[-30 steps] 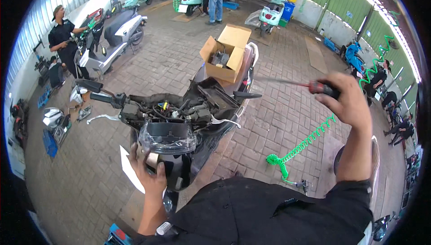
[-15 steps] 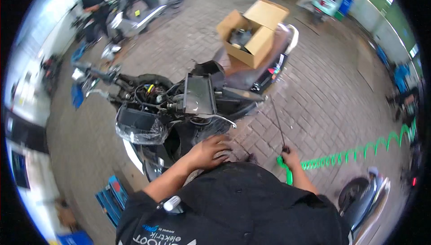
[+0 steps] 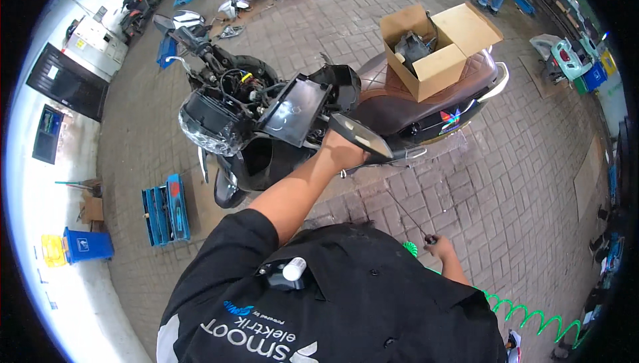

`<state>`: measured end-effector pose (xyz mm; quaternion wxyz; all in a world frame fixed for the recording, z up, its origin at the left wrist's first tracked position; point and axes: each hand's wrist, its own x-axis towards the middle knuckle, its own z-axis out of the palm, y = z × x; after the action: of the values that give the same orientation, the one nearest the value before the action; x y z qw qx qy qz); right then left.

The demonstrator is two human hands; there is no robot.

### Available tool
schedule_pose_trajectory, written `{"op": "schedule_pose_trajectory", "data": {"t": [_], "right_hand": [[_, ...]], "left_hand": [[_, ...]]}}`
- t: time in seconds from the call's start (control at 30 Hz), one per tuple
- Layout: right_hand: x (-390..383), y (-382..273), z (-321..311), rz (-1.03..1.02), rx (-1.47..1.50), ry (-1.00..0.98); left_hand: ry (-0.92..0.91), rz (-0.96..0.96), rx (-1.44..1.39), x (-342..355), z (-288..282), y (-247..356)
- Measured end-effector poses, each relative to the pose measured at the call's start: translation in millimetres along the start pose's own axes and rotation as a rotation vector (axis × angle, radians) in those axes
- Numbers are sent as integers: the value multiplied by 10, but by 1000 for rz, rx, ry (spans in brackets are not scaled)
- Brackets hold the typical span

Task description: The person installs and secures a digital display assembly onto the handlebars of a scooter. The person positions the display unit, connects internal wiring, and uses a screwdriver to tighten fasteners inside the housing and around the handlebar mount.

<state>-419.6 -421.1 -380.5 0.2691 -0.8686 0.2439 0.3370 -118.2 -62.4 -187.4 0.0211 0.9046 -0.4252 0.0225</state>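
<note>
A dark scooter (image 3: 266, 123) with its front panels off stands on the brick paving, wiring showing behind the headlight (image 3: 210, 123). My left hand (image 3: 341, 152) reaches out and grips the scooter's mirror (image 3: 363, 137) at its base, beside the loose dashboard panel (image 3: 293, 111). My right hand (image 3: 440, 248) is low by my chest, shut on a long thin screwdriver (image 3: 407, 215) whose shaft points up and left. The brown seat (image 3: 399, 103) lies behind the mirror.
An open cardboard box (image 3: 436, 47) holding a grey part sits on the seat. An open blue tool case (image 3: 166, 206) lies on the floor to the left, near a blue bin (image 3: 86, 244). A green coiled hose (image 3: 526, 310) trails at lower right. Other scooters and people stand far off.
My left hand has gone from the scooter's side up to the mirror. My right hand has come down from a raised position with the screwdriver. The view has swung over the scooter.
</note>
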Motion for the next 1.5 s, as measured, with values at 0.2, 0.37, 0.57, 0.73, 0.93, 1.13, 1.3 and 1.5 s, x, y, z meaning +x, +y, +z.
{"op": "schedule_pose_trajectory", "data": {"t": [0.2, 0.37, 0.57, 0.73, 0.93, 1.13, 1.3, 1.5], "right_hand": [[150, -394, 20, -78, 27, -81], [384, -726, 157, -194, -167, -140], [702, -1108, 308, -288, -150, -170], [989, -1559, 252, -334, -155, -165], [949, -2230, 227, -352, 51, -93], [1304, -2692, 481, -401, 29, -179], [2074, -3232, 661, -418, 21, -299], [3160, -3802, 1173, -306, 54, -264]], "left_hand": [[181, 6, -32, -629, -246, 25], [180, -71, -120, -1323, -860, -121], [175, -148, -182, -2072, -1386, -740], [112, -167, -226, -2174, -1610, -883], [114, -146, -305, -2256, -1627, -1105], [144, -311, -390, -2456, -1763, -1246], [469, -934, -616, -2758, -1741, -1107], [309, -1405, 32, -2167, -1721, -638]]}}
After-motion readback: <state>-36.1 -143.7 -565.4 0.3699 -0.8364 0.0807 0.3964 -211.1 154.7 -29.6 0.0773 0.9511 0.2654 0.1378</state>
